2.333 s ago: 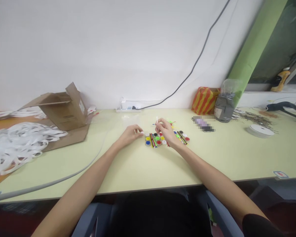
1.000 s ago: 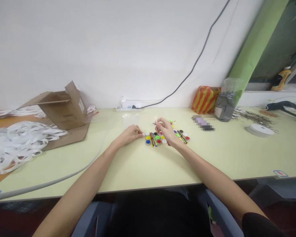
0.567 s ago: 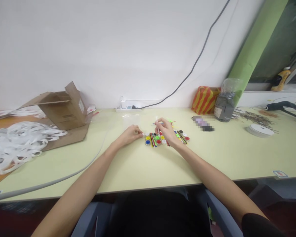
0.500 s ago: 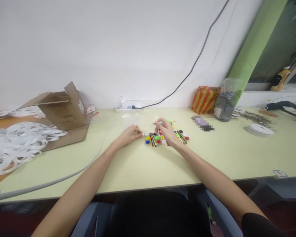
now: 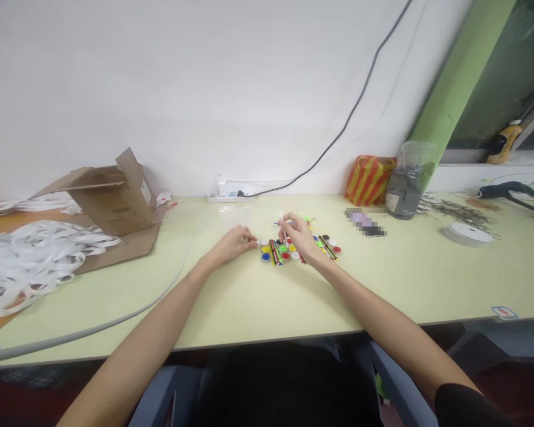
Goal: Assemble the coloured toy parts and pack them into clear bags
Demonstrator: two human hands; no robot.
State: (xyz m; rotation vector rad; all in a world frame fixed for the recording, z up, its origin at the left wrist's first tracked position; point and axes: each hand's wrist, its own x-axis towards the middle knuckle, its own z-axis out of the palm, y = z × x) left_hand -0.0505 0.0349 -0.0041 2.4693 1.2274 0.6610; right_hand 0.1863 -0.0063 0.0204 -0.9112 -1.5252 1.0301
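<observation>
Several small round pots [image 5: 266,257] in yellow, blue, green, red, white and black stand close together on the table. Thin, dark-and-coloured strips [image 5: 275,252] lie between them. My right hand [image 5: 300,236] is over the group, its fingers pinched round a slim white stick [image 5: 281,218] held nearly upright, the lower end among the pots. At the group's left edge is my left hand [image 5: 238,242], thumb and fingers drawn together. A small pale thing shows at its fingertips, too small to name. My right hand hides part of the pots.
An open cardboard box [image 5: 115,204] and a heap of white ribbon [image 5: 40,261] lie to the left. A grey cable [image 5: 129,314] crosses the table. Behind is a power strip [image 5: 231,196]; rightward are a striped bag [image 5: 370,181], a grey bag [image 5: 404,193] and a white spool [image 5: 467,233].
Both hands stay almost in place. The view has shifted very slightly; nothing has plainly been taken or let go.
</observation>
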